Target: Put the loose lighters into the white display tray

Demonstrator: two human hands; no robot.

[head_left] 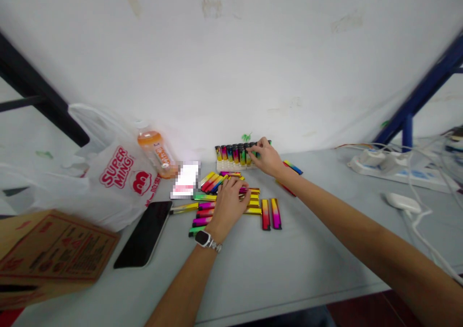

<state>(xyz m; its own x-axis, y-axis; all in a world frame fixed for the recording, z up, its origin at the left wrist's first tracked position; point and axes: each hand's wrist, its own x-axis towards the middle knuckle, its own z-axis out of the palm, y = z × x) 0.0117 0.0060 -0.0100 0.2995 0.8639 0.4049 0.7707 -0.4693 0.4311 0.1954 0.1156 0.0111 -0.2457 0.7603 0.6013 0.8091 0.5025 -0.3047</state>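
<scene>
Several colourful lighters [236, 154] stand upright in rows in a white holder [224, 165] by the wall. My right hand [265, 157] reaches over the right part of the rows, its fingers pinched at the top of a lighter there and hiding those behind. Loose lighters [206, 212] lie in a pile before the holder. My left hand [229, 201], with a watch on its wrist, rests on this pile, thumb and fingers curled round a magenta-and-yellow lighter. Two lighters [271, 214] lie side by side to its right. More lie partly hidden under my right forearm.
At left are a phone [143, 235], a cardboard box [58, 254], a white plastic bag [119, 172] and an orange drink bottle [156, 148]. A blurred-out white card [186, 180] lies beside the pile. A power strip [401, 168] and a white charger [403, 202] with cables lie at right.
</scene>
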